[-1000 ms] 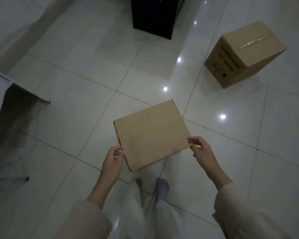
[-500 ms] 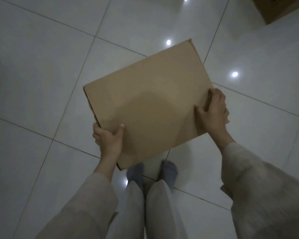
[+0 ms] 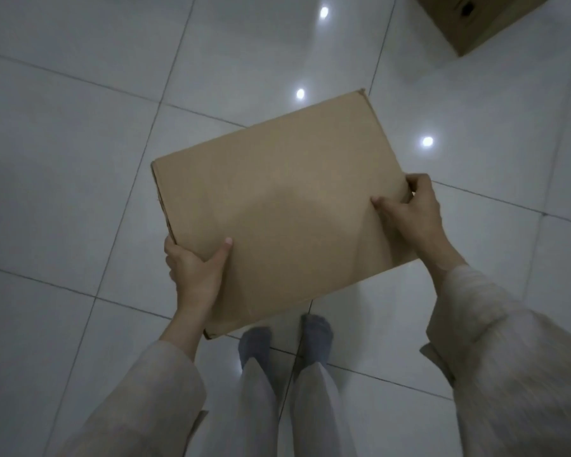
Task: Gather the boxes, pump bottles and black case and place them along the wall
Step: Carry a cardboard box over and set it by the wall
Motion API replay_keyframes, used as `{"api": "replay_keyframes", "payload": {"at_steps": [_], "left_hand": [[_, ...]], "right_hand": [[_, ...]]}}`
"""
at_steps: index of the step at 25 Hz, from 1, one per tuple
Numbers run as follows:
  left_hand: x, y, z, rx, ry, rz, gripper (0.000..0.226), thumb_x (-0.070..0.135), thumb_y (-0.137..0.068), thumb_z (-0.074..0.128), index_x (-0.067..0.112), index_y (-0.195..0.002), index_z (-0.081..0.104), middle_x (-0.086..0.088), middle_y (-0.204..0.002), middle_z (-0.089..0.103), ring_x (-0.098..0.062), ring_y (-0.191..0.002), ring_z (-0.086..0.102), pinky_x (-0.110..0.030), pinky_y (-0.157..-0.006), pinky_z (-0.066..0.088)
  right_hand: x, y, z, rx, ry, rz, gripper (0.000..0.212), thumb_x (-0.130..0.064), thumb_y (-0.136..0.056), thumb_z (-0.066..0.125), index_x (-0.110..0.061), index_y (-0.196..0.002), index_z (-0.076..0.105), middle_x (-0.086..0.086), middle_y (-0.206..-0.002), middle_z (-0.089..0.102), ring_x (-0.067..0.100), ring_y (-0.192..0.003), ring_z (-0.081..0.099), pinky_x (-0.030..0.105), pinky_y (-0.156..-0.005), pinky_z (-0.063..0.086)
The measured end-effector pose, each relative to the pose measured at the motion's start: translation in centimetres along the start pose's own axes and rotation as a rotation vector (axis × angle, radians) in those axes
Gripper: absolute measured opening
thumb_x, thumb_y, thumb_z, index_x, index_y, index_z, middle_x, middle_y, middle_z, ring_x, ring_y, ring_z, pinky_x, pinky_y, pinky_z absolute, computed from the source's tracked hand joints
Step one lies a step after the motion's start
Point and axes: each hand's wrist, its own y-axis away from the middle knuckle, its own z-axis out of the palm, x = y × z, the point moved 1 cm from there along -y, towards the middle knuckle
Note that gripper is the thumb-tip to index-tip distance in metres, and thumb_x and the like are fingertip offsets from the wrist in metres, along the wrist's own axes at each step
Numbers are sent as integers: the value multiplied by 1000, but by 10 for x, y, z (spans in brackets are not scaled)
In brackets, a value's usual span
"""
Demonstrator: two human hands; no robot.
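**Flat cardboard box held in both hands above tiled floor**

Item 1. Tiled floor (image 3: 80, 159): pale, glossy tiles with dark grout lines running diagonally. Several round light reflections show on it beyond the far edge of the flat box.

Item 2. Flat cardboard box (image 3: 277, 206): plain brown, broad top face turned up toward the camera, closed, no visible print. It is held off the floor in front of the person's body, rotated so that its corners point away and toward the feet. All further places are given relative to this box.

Item 3. Sleeves (image 3: 515, 374): loose, light-coloured fabric, one at each near side of the box, reaching toward its left and right edges.

Item 4. Second cardboard box (image 3: 475, 21): brown, standing on the floor well beyond the flat box's far right corner, cut off by the frame edge; a small dark mark shows on its side.

Item 5. Right hand (image 3: 412, 212): clasps the box's right edge, thumb lying on the top face, fingers curled around the rim.

Item 6. Left hand (image 3: 195, 272): grips the box's near left edge, thumb pressed flat on the top face, remaining fingers wrapped under and out of sight.

Item 7. Feet in grey socks (image 3: 254, 344): planted on the floor directly below the box's near corner, side by side, partly covered by light trouser legs.
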Motion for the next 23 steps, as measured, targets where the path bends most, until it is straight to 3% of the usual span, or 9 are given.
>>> {"api": "replay_keyframes", "payload": {"at_steps": [6, 11, 15, 19, 23], "left_hand": [[104, 64, -27, -116, -33, 313, 90, 36, -76, 70, 15, -144, 14, -11, -148, 32, -33, -133, 34, -49, -110, 32], [194, 156, -59, -268, -2, 589, 71, 35, -84, 61, 17, -141, 23, -8, -144, 39, -29, -128, 42, -42, -105, 35], [247, 262, -93, -468, -48, 830, 67, 32, -86, 57, 19, -141, 22, -7, -145, 36, -29, -128, 42, -50, -107, 36], [255, 374, -115, -730, -135, 1036, 69, 30, -85, 59, 20, -143, 22, -7, -145, 34, -29, -127, 41, -54, -105, 37], [227, 485, -114, -976, -242, 1137, 71, 28, -85, 60, 14, -143, 22, -12, -145, 34, -33, -129, 39, -54, -104, 38]], "right_hand": [[-12, 81, -113, 240, -227, 54, 43, -24, -78, 69, -18, -112, 43, -6, -108, 50, 14, -97, 50, 31, -84, 41], [-19, 199, -215, 519, -401, 69, 37, -20, -80, 69, -18, -107, 43, -2, -108, 53, 14, -98, 52, 30, -80, 40], [-17, 329, -290, 767, -513, 125, 30, -22, -82, 66, -21, -103, 44, -4, -104, 56, 15, -100, 54, 32, -83, 42], [3, 465, -345, 1022, -576, 216, 23, -21, -84, 64, -16, -101, 49, -16, -92, 55, 16, -96, 55, 33, -81, 42], [40, 596, -377, 1282, -608, 337, 18, -19, -85, 63, -13, -95, 49, -9, -87, 54, 13, -86, 52, 29, -67, 37]]}}
